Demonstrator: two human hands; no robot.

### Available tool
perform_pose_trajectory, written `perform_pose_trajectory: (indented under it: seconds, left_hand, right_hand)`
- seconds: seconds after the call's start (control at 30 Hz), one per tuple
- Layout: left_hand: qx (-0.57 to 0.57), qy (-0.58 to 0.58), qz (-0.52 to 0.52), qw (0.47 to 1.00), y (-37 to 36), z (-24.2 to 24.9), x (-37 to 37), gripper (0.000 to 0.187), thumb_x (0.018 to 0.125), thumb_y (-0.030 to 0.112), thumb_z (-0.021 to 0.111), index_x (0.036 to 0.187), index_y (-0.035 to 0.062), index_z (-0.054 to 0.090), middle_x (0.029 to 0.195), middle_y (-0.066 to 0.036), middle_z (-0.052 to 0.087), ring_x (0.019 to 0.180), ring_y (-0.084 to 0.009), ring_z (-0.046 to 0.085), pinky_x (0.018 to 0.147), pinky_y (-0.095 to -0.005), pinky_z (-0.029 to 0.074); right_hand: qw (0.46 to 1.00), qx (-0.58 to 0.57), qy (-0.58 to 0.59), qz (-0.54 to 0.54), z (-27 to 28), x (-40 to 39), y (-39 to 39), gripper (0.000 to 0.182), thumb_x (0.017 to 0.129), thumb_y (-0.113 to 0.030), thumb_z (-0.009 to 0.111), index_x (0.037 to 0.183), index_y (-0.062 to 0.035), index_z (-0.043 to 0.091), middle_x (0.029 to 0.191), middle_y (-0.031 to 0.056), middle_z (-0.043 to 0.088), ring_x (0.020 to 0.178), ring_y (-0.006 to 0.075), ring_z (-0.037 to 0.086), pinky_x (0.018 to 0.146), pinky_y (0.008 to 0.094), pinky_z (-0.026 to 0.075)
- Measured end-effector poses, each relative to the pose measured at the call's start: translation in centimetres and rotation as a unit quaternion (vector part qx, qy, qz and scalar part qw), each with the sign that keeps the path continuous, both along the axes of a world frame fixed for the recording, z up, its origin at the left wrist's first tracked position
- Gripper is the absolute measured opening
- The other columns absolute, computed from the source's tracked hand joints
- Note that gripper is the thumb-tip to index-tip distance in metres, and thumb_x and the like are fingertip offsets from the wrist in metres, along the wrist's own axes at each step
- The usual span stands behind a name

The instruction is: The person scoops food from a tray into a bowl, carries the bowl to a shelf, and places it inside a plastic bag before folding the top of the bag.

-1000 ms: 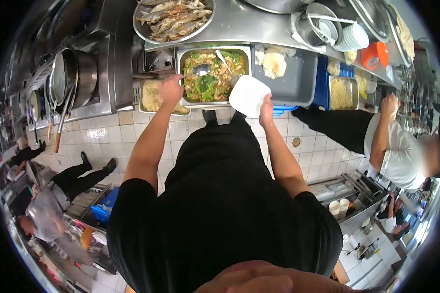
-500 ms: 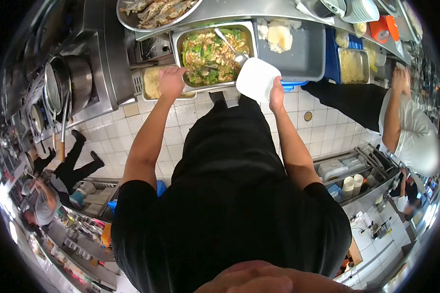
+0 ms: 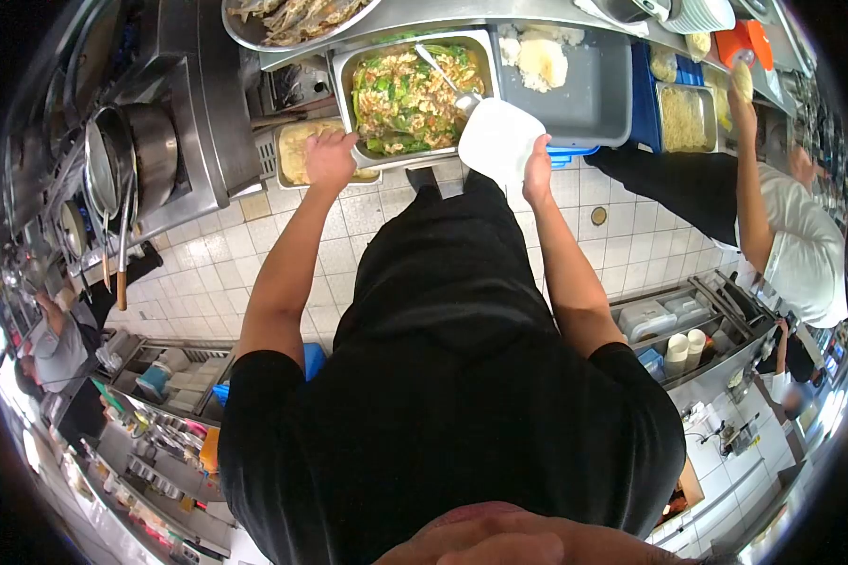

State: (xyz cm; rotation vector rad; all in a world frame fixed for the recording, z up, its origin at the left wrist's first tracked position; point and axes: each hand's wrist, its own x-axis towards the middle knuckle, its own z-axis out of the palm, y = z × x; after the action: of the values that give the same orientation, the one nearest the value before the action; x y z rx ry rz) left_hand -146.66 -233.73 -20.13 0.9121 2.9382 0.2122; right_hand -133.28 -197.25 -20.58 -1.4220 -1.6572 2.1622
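My right hand (image 3: 538, 171) grips a white, rounded-square plate (image 3: 501, 141) by its right edge, thumb on top. The plate overlaps the near right corner of a deep metal tray (image 3: 347, 71) in this view. Stir-fried greens with pale bits (image 3: 405, 99) fill that tray, and a metal spoon (image 3: 440, 68) rests in them. My left hand (image 3: 331, 160) hangs over a smaller metal tray of yellowish food (image 3: 297, 155), thumb apart from the fingers, beside the big tray's left wall. Right of the greens stands a grey tub (image 3: 584, 104) with white rice (image 3: 542, 64) at its far end.
Whole fish (image 3: 301, 17) lie in a round pan at the far left. Stacked bowls (image 3: 702, 14) and an orange container (image 3: 744, 45) stand far right, near a tray of shredded food (image 3: 683, 118). A stove with pots (image 3: 151, 155) is left. A co-worker (image 3: 801, 226) stands right.
The plate and my right hand have shifted slightly down and right; my left hand stays nearly in place. The co-worker at right has raised an arm, and the person at left has moved farther left.
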Motion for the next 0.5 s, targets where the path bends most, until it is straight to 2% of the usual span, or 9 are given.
perform_pose_trajectory:
  seconds: [0.1,0.23,0.3,0.33,0.4,0.43,0.5]
  left_hand:
    - [-0.002,-0.055,0.014,0.998,0.1,1.1,0.2,0.028,0.074,0.007,0.058,0.096,0.0197,0.069,0.088,-0.002,0.065,0.092,-0.0221,0.059,0.081,-0.0406,0.036]
    - [0.034,-0.049,0.012,0.998,1.9,-0.2,0.7,0.027,0.075,0.007,0.057,0.095,0.0193,0.07,0.084,-0.003,0.065,0.088,-0.0221,0.061,0.078,-0.0406,0.036]
    - [-0.03,-0.134,0.039,0.99,2.8,0.1,0.6,0.031,0.078,0.014,0.054,0.103,0.0209,0.072,0.093,-0.003,0.067,0.097,-0.0203,0.062,0.086,-0.0396,0.038]
    - [-0.029,-0.133,0.039,0.99,2.6,-0.2,0.3,0.031,0.078,0.014,0.054,0.103,0.0209,0.072,0.093,-0.003,0.067,0.097,-0.0203,0.062,0.086,-0.0396,0.038]
    - [0.021,-0.153,0.044,0.987,1.8,-0.7,-0.4,0.028,0.083,0.014,0.052,0.101,0.0192,0.072,0.084,-0.006,0.067,0.086,-0.0252,0.064,0.082,-0.0427,0.04]
    - [0.02,-0.153,0.043,0.987,2.1,-0.2,-0.5,0.028,0.083,0.014,0.052,0.101,0.0192,0.072,0.084,-0.006,0.067,0.086,-0.0252,0.064,0.082,-0.0427,0.04]
    - [-0.042,-0.18,0.032,0.982,3.0,0.8,-0.8,0.03,0.086,0.017,0.049,0.103,0.022,0.073,0.09,-0.008,0.069,0.085,-0.0264,0.066,0.084,-0.0452,0.042]
  right_hand:
    - [1.0,0.001,0.011,-0.006,0.3,-0.1,0.3,0.073,0.103,-0.054,0.027,0.132,0.01,0.048,0.129,0.0166,0.057,0.115,0.0233,0.056,0.1,0.033,0.041]
    - [1.0,0.022,0.01,0.007,-1.0,0.1,1.1,0.075,0.102,-0.056,0.028,0.132,0.0099,0.048,0.128,0.0167,0.057,0.115,0.0232,0.055,0.101,0.0336,0.041]
    - [1.0,0.016,0.009,0.001,-2.0,0.4,1.6,0.076,0.102,-0.057,0.028,0.131,0.01,0.048,0.127,0.0167,0.058,0.116,0.0233,0.055,0.101,0.0337,0.041]
    - [0.999,0.039,0.009,0.005,-1.9,0.4,1.7,0.076,0.102,-0.057,0.028,0.131,0.0102,0.049,0.127,0.0169,0.058,0.115,0.0236,0.055,0.101,0.0336,0.041]
    - [0.998,0.062,0.01,0.008,-1.9,0.4,1.9,0.076,0.102,-0.057,0.028,0.131,0.0104,0.049,0.127,0.017,0.058,0.115,0.0238,0.054,0.101,0.0335,0.04]
    - [0.998,0.063,0.001,0.004,-1.8,0.4,2.1,0.077,0.102,-0.057,0.028,0.13,0.0107,0.05,0.126,0.0173,0.058,0.114,0.0241,0.054,0.1,0.0337,0.041]
    - [0.998,0.064,-0.006,0.0,-1.6,0.4,2.2,0.077,0.102,-0.057,0.028,0.129,0.0111,0.051,0.125,0.0176,0.059,0.113,0.0243,0.054,0.1,0.0338,0.041]
